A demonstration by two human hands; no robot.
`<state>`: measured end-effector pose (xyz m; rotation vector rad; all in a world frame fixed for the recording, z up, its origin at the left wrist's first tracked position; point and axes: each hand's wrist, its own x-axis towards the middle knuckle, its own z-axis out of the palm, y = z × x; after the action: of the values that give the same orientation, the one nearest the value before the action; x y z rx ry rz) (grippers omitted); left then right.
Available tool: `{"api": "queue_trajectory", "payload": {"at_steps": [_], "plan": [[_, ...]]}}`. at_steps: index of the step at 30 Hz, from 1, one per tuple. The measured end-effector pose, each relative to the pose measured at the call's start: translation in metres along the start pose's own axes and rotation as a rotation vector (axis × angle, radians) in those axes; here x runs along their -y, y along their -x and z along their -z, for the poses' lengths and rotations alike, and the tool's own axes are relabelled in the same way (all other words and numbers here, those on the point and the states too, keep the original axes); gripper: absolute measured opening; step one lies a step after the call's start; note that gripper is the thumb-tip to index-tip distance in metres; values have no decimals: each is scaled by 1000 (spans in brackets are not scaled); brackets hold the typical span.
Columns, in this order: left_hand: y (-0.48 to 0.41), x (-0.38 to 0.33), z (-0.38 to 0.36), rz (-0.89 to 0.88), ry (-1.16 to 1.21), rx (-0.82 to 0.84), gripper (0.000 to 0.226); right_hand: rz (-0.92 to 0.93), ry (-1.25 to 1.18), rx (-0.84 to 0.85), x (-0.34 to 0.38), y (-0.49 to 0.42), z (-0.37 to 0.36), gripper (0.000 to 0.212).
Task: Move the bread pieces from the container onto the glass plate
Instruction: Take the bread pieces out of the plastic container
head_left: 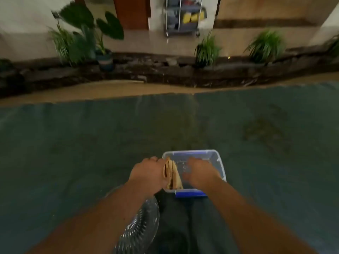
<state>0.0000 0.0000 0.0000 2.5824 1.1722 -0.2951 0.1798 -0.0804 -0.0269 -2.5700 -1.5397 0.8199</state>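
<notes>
Tan bread pieces (172, 175) fill the left hand (148, 173) grip; right hand (199, 174) reaches, fingers spread, into container (218, 158).

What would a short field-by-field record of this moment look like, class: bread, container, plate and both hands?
bread pieces: standing on edge at the container's left side
container: clear plastic, blue clips, lid off
glass plate: nearer than the container, under the left forearm, no bread visible on it
left hand: against the bread, at the container's left wall
right hand: over the container, blurred, grip unclear
surface: blue-grey mat
</notes>
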Motion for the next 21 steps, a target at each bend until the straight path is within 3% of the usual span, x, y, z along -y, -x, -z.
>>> {"api": "queue_trajectory", "payload": {"at_steps": [3,7,12,15,21], "plan": [[-17,-7,-29,39,0,22,40,0,-154,68,-4,-17,-37,35],[-34,-11,-49,85,66,6,24,-66,-297,103,0,-36,-59,28],[-43,-7,-63,117,116,-70,12,-84,-330,216,-1,-54,-66,51],[-49,-4,-66,143,141,-104,17,-70,-365,272,-6,-59,-68,61],[-59,-12,-69,148,124,-118,24,-52,-412,342,-13,-66,-67,49]]}}
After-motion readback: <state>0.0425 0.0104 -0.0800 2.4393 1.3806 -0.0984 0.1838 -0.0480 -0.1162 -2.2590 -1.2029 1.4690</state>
